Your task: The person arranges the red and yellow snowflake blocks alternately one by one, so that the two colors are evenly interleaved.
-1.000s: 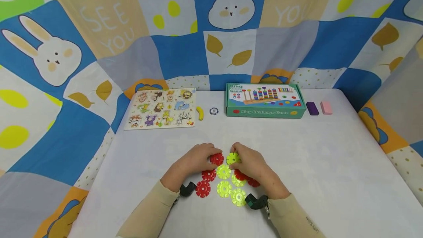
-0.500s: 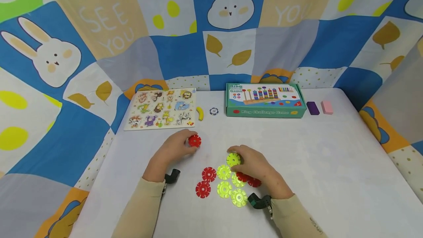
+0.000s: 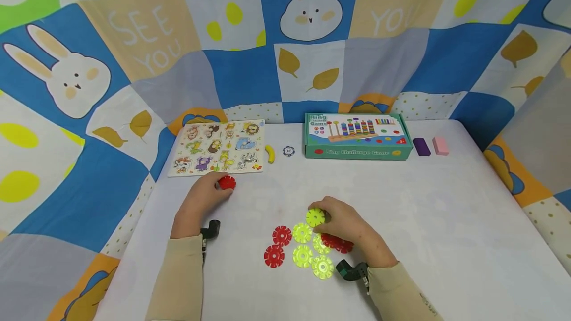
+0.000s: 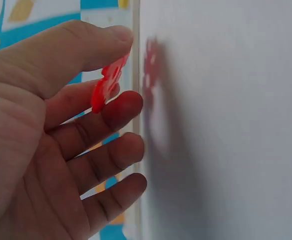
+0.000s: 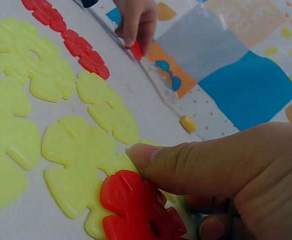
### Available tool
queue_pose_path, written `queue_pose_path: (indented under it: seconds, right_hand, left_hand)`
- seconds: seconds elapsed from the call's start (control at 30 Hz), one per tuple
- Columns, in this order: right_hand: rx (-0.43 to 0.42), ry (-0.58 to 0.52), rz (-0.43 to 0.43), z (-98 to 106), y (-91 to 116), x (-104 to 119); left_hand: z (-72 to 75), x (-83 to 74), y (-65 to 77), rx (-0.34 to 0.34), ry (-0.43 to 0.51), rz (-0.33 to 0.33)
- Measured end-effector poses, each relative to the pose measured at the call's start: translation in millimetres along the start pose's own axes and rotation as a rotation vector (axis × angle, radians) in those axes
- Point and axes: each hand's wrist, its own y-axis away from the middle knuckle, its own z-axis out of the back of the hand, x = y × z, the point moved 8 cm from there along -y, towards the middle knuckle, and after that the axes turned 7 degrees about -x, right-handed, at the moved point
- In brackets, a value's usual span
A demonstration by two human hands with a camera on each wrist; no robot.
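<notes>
My left hand [image 3: 200, 201] pinches a red notched plastic disc [image 3: 227, 182] just in front of the animal puzzle board. In the left wrist view, that red disc [image 4: 106, 87] stands tilted between thumb and fingers, and its shadow falls on the white table. At the centre, my right hand [image 3: 345, 221] holds a yellow-green notched disc [image 3: 315, 217] between thumb and fingers. Several yellow discs [image 3: 303, 256] lie flat below it. Red discs [image 3: 343, 245] sit partly beneath the right palm. Two more red discs [image 3: 274, 256] lie to the left of the yellow ones.
The puzzle board [image 3: 216, 147] lies at the back left, beside a small toy banana [image 3: 270, 153] and a round chip [image 3: 288, 150]. A green game box [image 3: 359, 136] stands back right. Beyond it are a purple block [image 3: 421, 146] and a pink block [image 3: 440, 145].
My left hand has carried one red disc from the centre group leftward and away toward the puzzle board. The right hand stays nearly in place with its yellow-green disc.
</notes>
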Motion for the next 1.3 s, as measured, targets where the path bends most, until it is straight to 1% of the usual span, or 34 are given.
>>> queue_pose_path:
  seconds: [0.13, 0.23, 0.4, 0.53, 0.67, 0.77, 0.87, 0.93, 1.07, 1.2, 1.3]
  right_hand:
    - [-0.006, -0.008, -0.002, -1, 0, 0]
    - [-0.01, -0.006, -0.005, 0, -1, -1]
    - [-0.05, -0.036, -0.041, 7, -7, -2]
    - [-0.082, -0.06, -0.058, 16, -14, 4]
    - [-0.101, -0.053, -0.029, 24, -23, 21]
    - [-0.103, -0.014, 0.019, 29, -34, 40]
    - [-0.093, 0.032, 0.055, 29, -49, 58]
    - [-0.087, 0.048, 0.067, 27, -58, 69]
    - [-0.082, 0.051, 0.087, 20, -74, 87]
    - [-0.083, 0.048, 0.11, 8, -89, 100]
    - [-0.08, 0.043, 0.126, -3, -100, 109]
  left_hand:
    - [4.3, 17.1, -2.2, -0.004, -0.016, 0.012]
    - [6.2, 24.6, -2.7, -0.01, -0.011, 0.02]
    - [5.5, 29.6, -2.5, -0.005, 0.022, 0.029]
    - [4.5, 32.3, -3.5, -0.009, 0.039, 0.036]
    - [2.9, 34.7, -4.3, -0.001, 0.055, 0.055]
    - [2.0, 34.5, -5.1, 0.005, 0.054, 0.055]
    - [2.0, 32.8, -5.6, 0.007, 0.055, 0.051]
    - [2.5, 31.0, -5.4, 0.009, 0.055, 0.047]
    - [2.2, 30.6, -5.3, 0.018, 0.069, 0.062]
    - [1.8, 30.7, -5.3, 0.024, 0.083, 0.076]
    - [1.8, 30.9, -5.3, 0.02, 0.077, 0.082]
